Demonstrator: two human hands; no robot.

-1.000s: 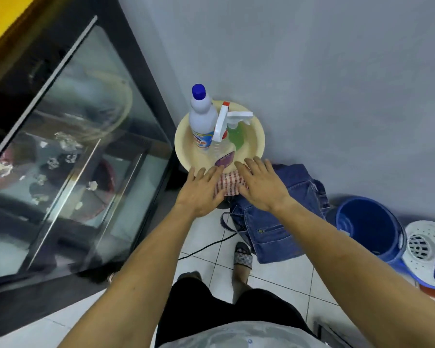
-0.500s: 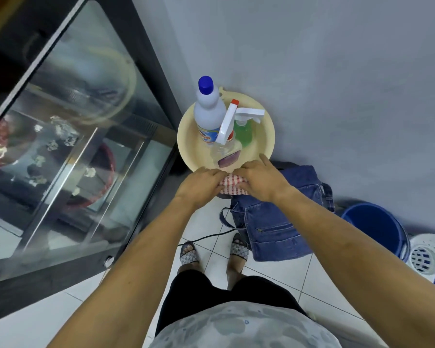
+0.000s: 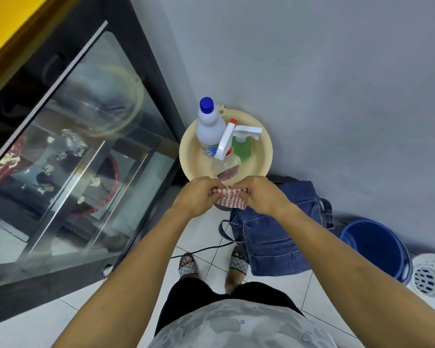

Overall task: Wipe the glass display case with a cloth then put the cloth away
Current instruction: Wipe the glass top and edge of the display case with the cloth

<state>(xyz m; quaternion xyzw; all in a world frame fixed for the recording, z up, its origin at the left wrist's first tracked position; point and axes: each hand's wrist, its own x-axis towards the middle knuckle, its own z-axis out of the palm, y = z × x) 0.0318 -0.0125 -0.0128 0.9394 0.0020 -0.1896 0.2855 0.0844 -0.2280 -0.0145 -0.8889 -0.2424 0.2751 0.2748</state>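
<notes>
A red-and-white checked cloth (image 3: 230, 198) is bunched between both hands, just in front of a cream basin (image 3: 191, 156). My left hand (image 3: 199, 194) grips its left end with curled fingers. My right hand (image 3: 261, 194) grips its right end the same way. The glass display case (image 3: 86, 156) with a black frame fills the left side, its panes showing shelves and a red bowl inside.
The basin holds a white bottle with a blue cap (image 3: 209, 129), a spray bottle (image 3: 226, 149) and a green bottle (image 3: 242, 148). A denim bag (image 3: 279, 237) lies right of it, then a blue bucket (image 3: 377, 249) and white mop strainer (image 3: 430, 277). The grey wall is close behind.
Both hands went from lying flat on the cloth to curling round it and lifting it slightly toward me. The view shifted a little.
</notes>
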